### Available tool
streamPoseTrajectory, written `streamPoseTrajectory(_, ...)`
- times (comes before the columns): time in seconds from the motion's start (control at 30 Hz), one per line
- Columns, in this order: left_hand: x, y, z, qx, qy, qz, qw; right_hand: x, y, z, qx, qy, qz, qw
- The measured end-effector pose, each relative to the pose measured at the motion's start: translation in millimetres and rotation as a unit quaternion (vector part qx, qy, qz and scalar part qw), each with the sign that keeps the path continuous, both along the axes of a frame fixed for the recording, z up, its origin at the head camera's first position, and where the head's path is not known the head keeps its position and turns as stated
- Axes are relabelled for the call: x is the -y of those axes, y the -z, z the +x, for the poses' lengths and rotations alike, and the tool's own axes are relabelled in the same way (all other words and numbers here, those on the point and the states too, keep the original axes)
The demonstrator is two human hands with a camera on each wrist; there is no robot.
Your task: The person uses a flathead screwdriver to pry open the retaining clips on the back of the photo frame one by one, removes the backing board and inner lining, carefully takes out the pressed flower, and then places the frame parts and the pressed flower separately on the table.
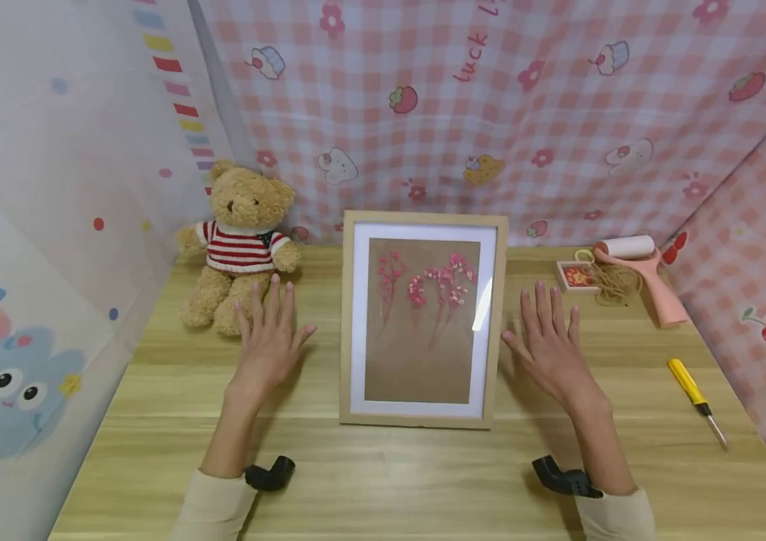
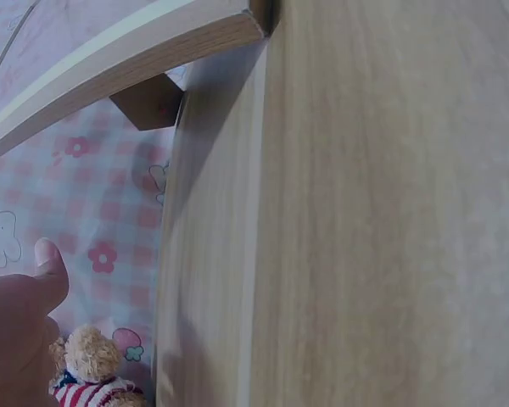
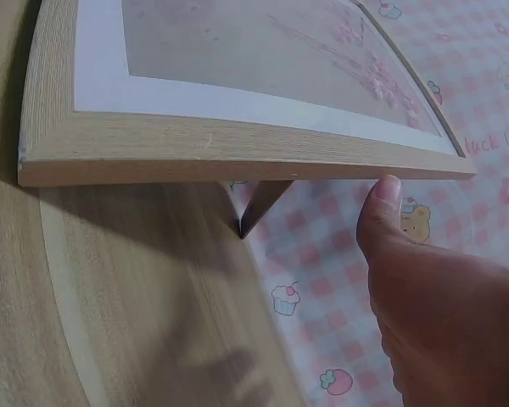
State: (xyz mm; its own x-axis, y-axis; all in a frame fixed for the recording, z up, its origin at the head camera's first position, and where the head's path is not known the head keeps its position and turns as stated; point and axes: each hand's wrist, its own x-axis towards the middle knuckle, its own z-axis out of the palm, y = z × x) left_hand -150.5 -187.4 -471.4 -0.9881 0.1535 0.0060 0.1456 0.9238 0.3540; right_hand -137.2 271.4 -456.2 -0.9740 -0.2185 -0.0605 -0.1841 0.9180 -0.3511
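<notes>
While the left hand (image 1: 266,346) and the right hand (image 1: 550,352) are spread, the head view shows the picture frame (image 1: 422,364) standing between them on the table (image 1: 383,485). A teddy bear (image 1: 241,244) sits beside the left hand. In the left wrist view, the left thumb (image 2: 53,273) is apart from the frame. In the right wrist view, the right thumb (image 3: 382,225) is near its edge; whether they touch, one cannot tell.

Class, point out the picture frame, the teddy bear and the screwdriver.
Picture frame (image 1: 417,357): head view, on its brown backing.
Teddy bear (image 1: 241,248): head view, on its striped sweater.
Screwdriver (image 1: 690,386): head view, on its yellow handle.
</notes>
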Motion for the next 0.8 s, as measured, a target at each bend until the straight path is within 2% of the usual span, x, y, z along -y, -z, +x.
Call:
streamPoseTrajectory(0.2, 0.2, -2.1, -0.9, 0.001, 0.003, 0.006, 1.0000, -2, -2.3, 1.4, -0.009, -0.002, -0.006, 0.9999)
streamPoseTrajectory(0.3, 1.3, -0.1, -2.7, -0.020, 0.014, 0.029, 0.9993, 0, -4.4, -2.2, -0.065, 0.005, -0.056, 0.9963)
streamPoseTrajectory(0.33, 2.8, 6.2, -5.3, -0.035, 0.021, 0.047, 0.9981, 1, -5.4, -3.3, -0.089, 0.014, -0.090, 0.9919)
streamPoseTrajectory(0.4, 5.4, 20.3, -12.4, -0.052, 0.041, 0.089, 0.9939, 4, -7.7, -5.3, -0.136, 0.039, -0.173, 0.9747)
streamPoseTrajectory(0.43, 6.2, 28.2, -16.8, -0.057, 0.055, 0.115, 0.9902, 6, -9.0, -5.8, -0.148, 0.048, -0.240, 0.9583)
streamPoseTrajectory(0.53, 8.3, 59.3, -31.0, -0.077, 0.081, 0.206, 0.9722, 11, -13.1, -4.3, -0.131, 0.056, -0.423, 0.8947)
streamPoseTrajectory(0.57, 5.5, 56.6, -31.6, -0.070, 0.085, 0.230, 0.9669, 13, -14.4, -3.8, -0.116, 0.052, -0.469, 0.8740)
streamPoseTrajectory(0.6, 1.1, 49.3, -29.8, -0.065, 0.087, 0.256, 0.9607, 14, -15.7, -3.2, -0.098, 0.043, -0.511, 0.8531)
streamPoseTrajectory(0.63, -3.5, 42.5, -28.0, -0.060, 0.086, 0.281, 0.9539, 15, -17.2, -2.3, -0.076, 0.032, -0.538, 0.8386)
streamPoseTrajectory(0.67, -8.9, 32.7, -24.4, -0.056, 0.084, 0.302, 0.9478, 16, -18.9, -1.3, -0.056, 0.021, -0.547, 0.8348)
streamPoseTrajectory(0.7, -15.8, 17.8, -18.9, -0.044, 0.080, 0.324, 0.9417, 18, -20.8, -0.4, -0.036, 0.012, -0.546, 0.8369)
streamPoseTrajectory(0.73, -23.6, -2.5, -12.0, -0.027, 0.079, 0.347, 0.9343, 19, -23.1, 0.5, -0.014, 0.005, -0.541, 0.8408)
streamPoseTrajectory(0.77, -30.3, -16.8, -8.0, -0.012, 0.078, 0.368, 0.9264, 21, -25.3, 0.9, 0.008, -0.002, -0.532, 0.8465)
streamPoseTrajectory(0.8, -36.1, -25.0, -6.7, 0.001, 0.078, 0.393, 0.9161, 23, -27.8, 0.9, 0.030, -0.008, -0.521, 0.8529)
